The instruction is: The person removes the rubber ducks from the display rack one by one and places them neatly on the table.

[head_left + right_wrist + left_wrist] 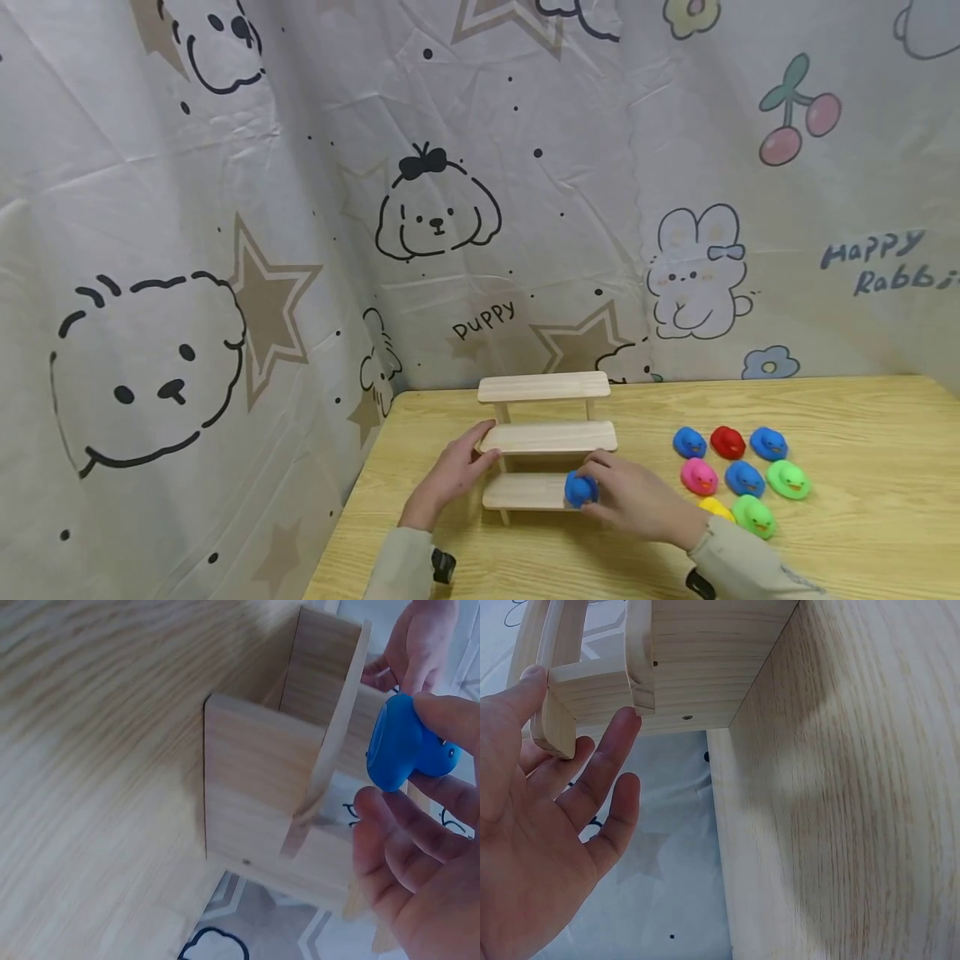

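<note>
A three-tier wooden display shelf (547,437) stands on the table. At the left end of its middle board, my left hand (454,471) grips the edge; the left wrist view has the thumb (532,679) on one face and fingers around the other side. My right hand (637,498) pinches a blue rubber duck (581,490) between thumb and fingers at the right end of the lowest board (525,492). In the right wrist view the duck (405,746) is tipped sideways and held apart from the wood.
To the right of the shelf, several rubber ducks lie on the wooden table (862,433): blue (768,443), red (727,442), pink (699,477), green (788,479) and yellow (716,507). A printed curtain (585,208) hangs behind and to the left.
</note>
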